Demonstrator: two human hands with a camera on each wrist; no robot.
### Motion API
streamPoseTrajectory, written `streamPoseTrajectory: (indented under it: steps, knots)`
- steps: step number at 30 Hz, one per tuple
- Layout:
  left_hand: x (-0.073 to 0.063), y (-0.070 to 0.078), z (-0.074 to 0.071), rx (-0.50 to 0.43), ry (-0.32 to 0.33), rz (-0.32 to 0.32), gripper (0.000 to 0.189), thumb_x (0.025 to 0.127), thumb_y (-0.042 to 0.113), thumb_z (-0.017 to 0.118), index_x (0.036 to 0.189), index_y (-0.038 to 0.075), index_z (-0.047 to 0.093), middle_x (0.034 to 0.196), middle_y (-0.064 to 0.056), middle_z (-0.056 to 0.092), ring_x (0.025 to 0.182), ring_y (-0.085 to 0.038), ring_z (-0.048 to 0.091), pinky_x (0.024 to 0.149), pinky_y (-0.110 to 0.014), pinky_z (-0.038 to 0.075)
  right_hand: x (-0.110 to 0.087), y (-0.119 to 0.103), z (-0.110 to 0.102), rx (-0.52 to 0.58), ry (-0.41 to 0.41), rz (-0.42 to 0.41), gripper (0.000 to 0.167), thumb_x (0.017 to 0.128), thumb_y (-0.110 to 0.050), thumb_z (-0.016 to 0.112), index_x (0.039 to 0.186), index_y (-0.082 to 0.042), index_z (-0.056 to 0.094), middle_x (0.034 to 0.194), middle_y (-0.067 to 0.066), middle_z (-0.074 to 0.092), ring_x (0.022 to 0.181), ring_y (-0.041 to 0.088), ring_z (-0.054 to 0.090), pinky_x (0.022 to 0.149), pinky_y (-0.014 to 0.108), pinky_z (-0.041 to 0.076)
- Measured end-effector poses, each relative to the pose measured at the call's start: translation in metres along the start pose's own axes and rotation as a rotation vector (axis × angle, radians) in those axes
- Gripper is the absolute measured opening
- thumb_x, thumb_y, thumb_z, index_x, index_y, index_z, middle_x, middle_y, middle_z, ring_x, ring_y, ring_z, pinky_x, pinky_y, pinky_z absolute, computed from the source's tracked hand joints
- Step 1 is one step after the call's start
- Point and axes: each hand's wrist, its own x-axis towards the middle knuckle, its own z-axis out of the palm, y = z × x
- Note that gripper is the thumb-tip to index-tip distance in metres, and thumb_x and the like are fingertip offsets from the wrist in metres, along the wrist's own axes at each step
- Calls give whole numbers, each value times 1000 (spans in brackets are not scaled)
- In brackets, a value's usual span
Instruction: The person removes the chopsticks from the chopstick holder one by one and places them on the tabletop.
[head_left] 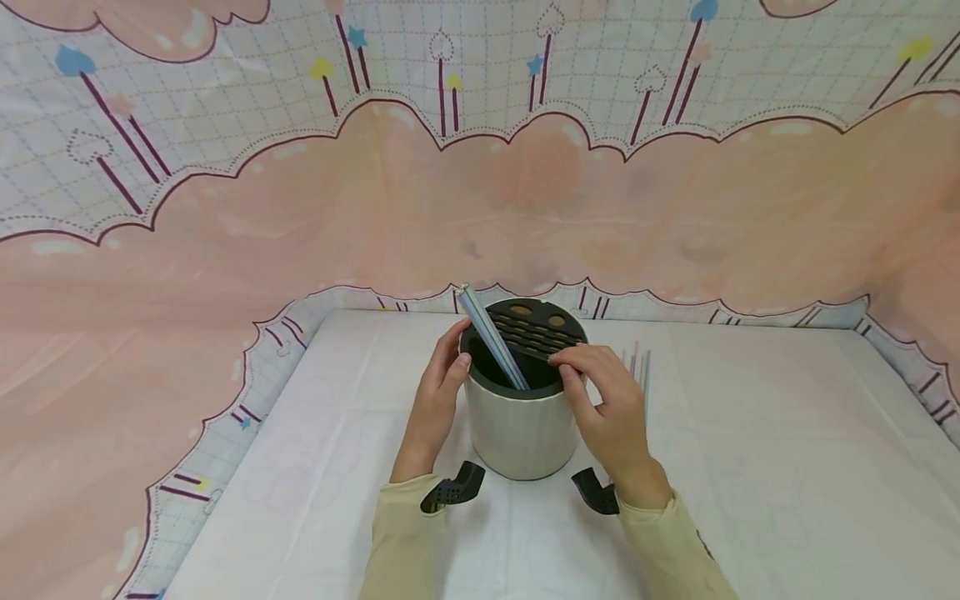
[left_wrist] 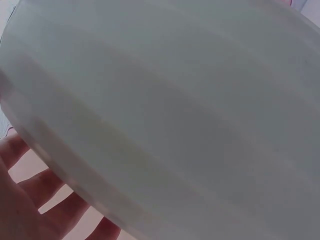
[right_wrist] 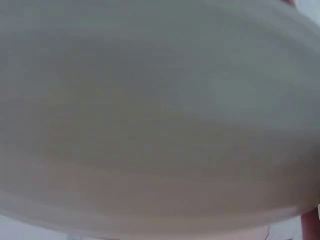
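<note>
A round off-white holder [head_left: 522,437] with a black rim stands upright on the table. Its top carries a black slotted insert [head_left: 534,327] with two round holes at the back. In the front opening leans a bundle of thin light-blue sticks [head_left: 491,337], tilted to the left. My left hand [head_left: 435,396] holds the holder's left side, thumb at the rim; the left wrist view shows its fingers [left_wrist: 70,212] spread along the pale wall. My right hand [head_left: 611,408] pinches the front right edge of the insert. The holder's wall [right_wrist: 160,120] fills the right wrist view.
A few more thin sticks [head_left: 647,375] lie on the white-covered table [head_left: 765,467], behind and to the right of my right hand. A peach and white patterned cloth [head_left: 525,208] hangs behind the table. Both sleeves carry black wrist mounts [head_left: 453,487].
</note>
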Motion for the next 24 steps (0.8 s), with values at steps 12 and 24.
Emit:
streamPoseTrajectory:
  steps: [12,24]
  knots:
    - [1,1,2,-7,-1,5,43,91,46,39,133,41,34,141,14,26,129,-14,26,100,-46,27,5,-21,9,-158,-245,-37,26,88,-24,53,110,-12,63,109,-3,62,100,13,54,94,38,31]
    - [0,0,3,4,-3,25,41,91,46,38,132,42,34,140,14,27,128,-15,29,100,-48,28,7,-33,10,-297,-338,88,35,89,-27,50,121,-16,56,102,-1,63,83,14,47,95,40,26]
